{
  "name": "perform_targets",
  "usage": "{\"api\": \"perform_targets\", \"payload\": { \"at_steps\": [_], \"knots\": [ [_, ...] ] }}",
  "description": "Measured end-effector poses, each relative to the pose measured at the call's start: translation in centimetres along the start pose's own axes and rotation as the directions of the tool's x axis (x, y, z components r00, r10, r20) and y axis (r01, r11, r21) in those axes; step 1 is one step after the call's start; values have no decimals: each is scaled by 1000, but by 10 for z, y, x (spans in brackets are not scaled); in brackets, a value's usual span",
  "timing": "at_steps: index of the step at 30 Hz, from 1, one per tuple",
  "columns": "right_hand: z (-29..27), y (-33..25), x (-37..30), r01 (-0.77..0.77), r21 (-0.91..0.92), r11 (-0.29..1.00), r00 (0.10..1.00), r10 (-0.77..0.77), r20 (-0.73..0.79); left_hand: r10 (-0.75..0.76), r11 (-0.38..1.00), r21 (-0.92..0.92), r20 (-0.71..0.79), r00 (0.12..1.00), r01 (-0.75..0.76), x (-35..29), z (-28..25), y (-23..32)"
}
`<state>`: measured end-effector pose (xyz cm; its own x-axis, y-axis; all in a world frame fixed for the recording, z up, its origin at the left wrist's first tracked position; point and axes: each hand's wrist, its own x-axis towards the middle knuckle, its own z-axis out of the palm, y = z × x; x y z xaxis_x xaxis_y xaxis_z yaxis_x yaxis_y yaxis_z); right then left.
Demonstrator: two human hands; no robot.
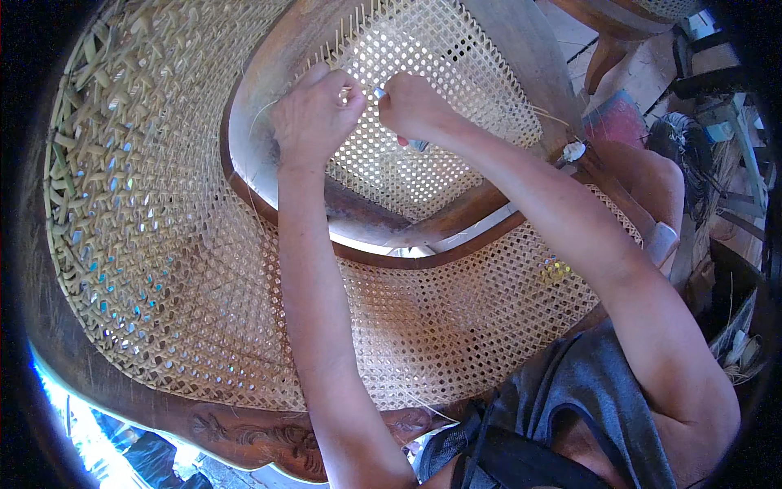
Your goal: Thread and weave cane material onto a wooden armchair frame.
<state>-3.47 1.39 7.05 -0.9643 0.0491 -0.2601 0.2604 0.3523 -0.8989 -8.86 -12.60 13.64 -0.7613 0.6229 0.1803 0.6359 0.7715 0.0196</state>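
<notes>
Over the woven cane seat [440, 175] of a wooden chair, both my hands work close together near its left edge. My left hand [318, 114] is closed with thumb and fingers pinched; a thin cane strand [254, 122] loops out beside it. My right hand [414, 107] is wrapped round a small hand tool [420, 145] with a blue-grey and red end; its pale tip points toward my left hand, and its exact kind is hidden by my fingers. A row of cane ends [350, 26] stands up along the seat's upper left edge.
The chair's wide curved cane back [163, 244] sweeps round the left and near side, inside a carved wooden frame [252, 440]. A loose strand [550, 116] sticks out at the seat's right. Another wooden furniture leg [607, 61] and a dark coil [684, 147] lie beyond.
</notes>
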Motion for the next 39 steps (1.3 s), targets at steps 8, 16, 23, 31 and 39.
{"api": "perform_targets", "payload": {
  "at_steps": [8,16,23,31,39],
  "knots": [
    [-8,0,-9,35,51,998,998,-37,46,-6,992,-125,71,997,15,18,15,-30],
    [-15,-8,-8,-127,157,979,983,103,150,-31,969,-238,139,990,64,6,20,-16],
    [-13,13,5,113,-397,911,990,-138,-35,-180,982,-21,174,968,186,9,-1,16],
    [-67,46,-73,191,-386,903,955,-262,-139,90,881,-472,103,991,-31,4,20,27],
    [-59,11,-36,34,-57,998,996,-29,79,-95,659,-725,180,979,198,6,29,5]
  ]
}}
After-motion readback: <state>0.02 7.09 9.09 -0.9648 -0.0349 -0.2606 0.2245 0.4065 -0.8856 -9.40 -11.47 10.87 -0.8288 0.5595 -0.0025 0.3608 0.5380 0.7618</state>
